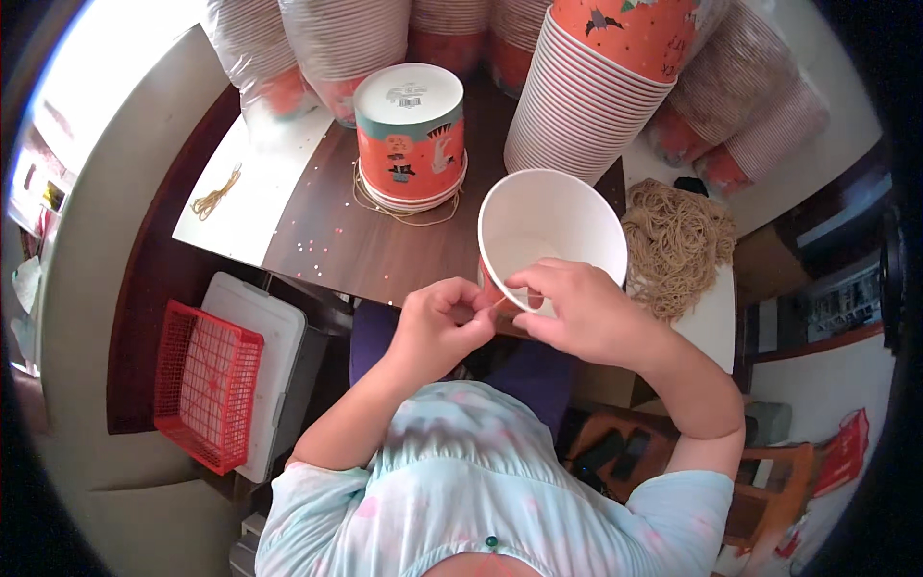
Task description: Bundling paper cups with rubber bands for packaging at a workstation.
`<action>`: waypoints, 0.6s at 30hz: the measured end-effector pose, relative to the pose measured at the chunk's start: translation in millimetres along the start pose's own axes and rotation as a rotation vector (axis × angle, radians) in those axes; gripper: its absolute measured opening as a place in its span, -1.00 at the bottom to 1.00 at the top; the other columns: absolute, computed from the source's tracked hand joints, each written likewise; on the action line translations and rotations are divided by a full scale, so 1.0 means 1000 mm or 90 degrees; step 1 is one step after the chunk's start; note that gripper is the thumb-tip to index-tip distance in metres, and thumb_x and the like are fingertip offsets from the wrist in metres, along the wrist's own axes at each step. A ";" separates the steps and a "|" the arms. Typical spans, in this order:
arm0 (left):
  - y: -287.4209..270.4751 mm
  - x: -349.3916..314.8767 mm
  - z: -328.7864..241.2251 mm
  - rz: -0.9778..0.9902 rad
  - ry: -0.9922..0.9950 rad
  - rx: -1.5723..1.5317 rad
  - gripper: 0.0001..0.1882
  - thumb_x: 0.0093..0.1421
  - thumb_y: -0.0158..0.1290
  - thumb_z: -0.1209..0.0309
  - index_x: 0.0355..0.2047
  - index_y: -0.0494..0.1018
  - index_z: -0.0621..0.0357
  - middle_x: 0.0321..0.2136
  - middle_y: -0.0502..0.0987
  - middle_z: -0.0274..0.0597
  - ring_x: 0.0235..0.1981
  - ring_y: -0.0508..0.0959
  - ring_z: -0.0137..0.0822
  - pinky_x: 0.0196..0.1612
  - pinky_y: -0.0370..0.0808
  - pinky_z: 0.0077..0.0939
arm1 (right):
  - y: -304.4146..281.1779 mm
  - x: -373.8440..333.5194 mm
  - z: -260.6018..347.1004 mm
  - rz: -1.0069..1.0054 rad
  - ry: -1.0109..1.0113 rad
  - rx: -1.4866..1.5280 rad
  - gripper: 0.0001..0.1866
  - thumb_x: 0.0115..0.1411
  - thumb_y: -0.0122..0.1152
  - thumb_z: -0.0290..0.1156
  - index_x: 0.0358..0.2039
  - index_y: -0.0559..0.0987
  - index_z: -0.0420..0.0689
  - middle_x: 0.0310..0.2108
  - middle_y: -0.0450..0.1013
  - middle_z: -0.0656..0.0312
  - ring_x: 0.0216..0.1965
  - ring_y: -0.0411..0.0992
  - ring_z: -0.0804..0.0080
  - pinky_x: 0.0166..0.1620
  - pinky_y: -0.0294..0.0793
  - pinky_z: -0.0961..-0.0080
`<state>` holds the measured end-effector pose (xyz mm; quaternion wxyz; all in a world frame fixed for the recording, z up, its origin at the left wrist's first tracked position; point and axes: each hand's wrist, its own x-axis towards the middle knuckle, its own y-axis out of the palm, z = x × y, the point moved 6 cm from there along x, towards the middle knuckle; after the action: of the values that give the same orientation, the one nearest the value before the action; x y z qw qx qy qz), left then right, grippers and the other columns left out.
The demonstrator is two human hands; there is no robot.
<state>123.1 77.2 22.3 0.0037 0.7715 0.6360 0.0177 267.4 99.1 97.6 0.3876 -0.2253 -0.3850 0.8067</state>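
Left hand (437,322), thumb and forefinger drawn together in a pinch at the outer wall of the open bucket (558,216), just below the rim (anything between the fingertips too small to tell). Right hand (577,313), half curled, holding the near rim: index finger over the white inside, thumb toward the outside. Bucket tilted, mouth toward the viewer, at the near edge of the brown table (317,250), in front of the torso. Beyond, near the far side: an upturned orange bucket (409,159) with a teal band, tan cord around its base. To its right, a tall leaning stack of nested buckets (586,111); farther back, plastic-wrapped stacks (346,43). Right of the open bucket, a tangled heap of tan cord (678,250); far left, a small cord bundle (216,197). Below, left of the table, a red basket (212,385) against a white lid (279,356).
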 end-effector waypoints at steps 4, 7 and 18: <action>-0.014 -0.006 0.009 0.004 0.000 -0.085 -0.95 0.11 0.03 0.64 -0.47 0.39 0.29 -0.44 0.55 -0.20 -0.38 0.54 -0.47 -0.26 0.50 -0.61 | -0.002 -0.001 -0.002 0.003 0.008 -0.014 -0.71 -0.01 0.29 -0.39 -0.25 0.56 -0.24 -0.41 0.46 0.09 -0.37 0.46 0.22 -0.26 0.44 0.38; -0.015 -0.007 0.014 0.014 0.012 -0.160 -0.94 0.11 0.07 0.63 -0.43 0.39 0.29 -0.40 0.54 -0.19 -0.35 0.54 -0.47 -0.21 0.50 -0.59 | -0.002 -0.001 -0.003 -0.019 0.001 -0.022 -0.73 -0.01 0.28 -0.41 -0.27 0.57 -0.24 -0.43 0.46 0.11 -0.40 0.46 0.24 -0.28 0.44 0.41; 0.001 -0.002 -0.004 -0.079 0.104 0.067 -0.81 0.14 0.14 0.55 -0.23 0.48 0.33 -0.42 0.57 -0.25 -0.41 0.54 -0.52 -0.34 0.52 -0.63 | 0.000 -0.001 0.000 -0.042 -0.025 0.010 -0.79 0.01 0.27 -0.38 -0.34 0.58 -0.20 -0.39 0.46 0.08 -0.36 0.49 0.14 -0.27 0.46 0.33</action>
<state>124.1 75.2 26.5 -0.0878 0.7257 0.6808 0.0468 268.5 98.0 97.8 0.4081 -0.1932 -0.3933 0.8009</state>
